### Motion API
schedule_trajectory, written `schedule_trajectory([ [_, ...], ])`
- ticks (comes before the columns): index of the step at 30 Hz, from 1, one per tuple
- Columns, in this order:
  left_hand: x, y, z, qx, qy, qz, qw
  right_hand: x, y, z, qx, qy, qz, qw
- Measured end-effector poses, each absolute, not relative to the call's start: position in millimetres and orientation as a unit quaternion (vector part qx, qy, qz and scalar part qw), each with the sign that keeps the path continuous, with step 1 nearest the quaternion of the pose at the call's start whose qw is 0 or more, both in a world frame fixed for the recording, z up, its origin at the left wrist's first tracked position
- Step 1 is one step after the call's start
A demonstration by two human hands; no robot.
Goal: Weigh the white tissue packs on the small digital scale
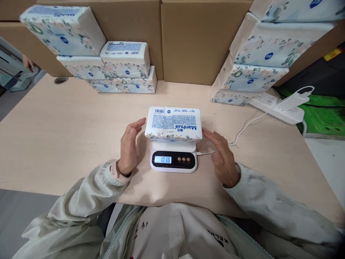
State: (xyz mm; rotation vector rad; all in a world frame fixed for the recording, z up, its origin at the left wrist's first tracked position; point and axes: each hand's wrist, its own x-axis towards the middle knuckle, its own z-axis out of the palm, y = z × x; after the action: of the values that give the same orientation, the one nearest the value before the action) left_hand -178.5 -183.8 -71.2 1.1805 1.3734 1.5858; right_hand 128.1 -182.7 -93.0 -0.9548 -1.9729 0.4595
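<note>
A white tissue pack [174,124] with blue print and a floral edge lies on a small white kitchen scale [174,169], whose lit display shows digits like 103.8. My left hand [129,145] is just left of the pack, fingers stretched and slightly bent, holding nothing. On the other side, my right hand [222,154] is open, its fingertips at the pack's right end; whether they touch it I cannot tell. A white cable [239,133] plugs into the scale's right side and passes behind my right hand.
Tissue packs are stacked at the back left [124,61] and back right [258,57], against cardboard boxes [199,39]. A white power strip [285,108] lies at the right. A round table hole [60,80] is at the far left. Another person's hand [27,63] shows beyond the table.
</note>
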Motion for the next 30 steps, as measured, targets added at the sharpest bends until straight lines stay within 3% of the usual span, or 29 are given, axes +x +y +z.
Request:
schedule_trajectory([
  [10,-186.7,-178.5,-68.8,0.407,0.555,0.647,0.329,128.2,-181.6,-95.4,-0.399,-0.780,0.212,0.433],
  [18,-199.1,-184.7,-46.2,0.469,0.576,0.607,0.283,123.9,-179.5,-88.8,-0.453,-0.717,0.286,0.445],
  [26,-185.0,-179.4,-11.7,0.521,0.566,0.489,0.410,112.6,-175.7,-89.1,-0.400,-0.743,0.367,0.392],
  [30,-152.7,-163.3,9.8,0.569,0.492,0.462,0.470,118.6,-167.2,-84.4,-0.394,-0.737,0.316,0.450],
])
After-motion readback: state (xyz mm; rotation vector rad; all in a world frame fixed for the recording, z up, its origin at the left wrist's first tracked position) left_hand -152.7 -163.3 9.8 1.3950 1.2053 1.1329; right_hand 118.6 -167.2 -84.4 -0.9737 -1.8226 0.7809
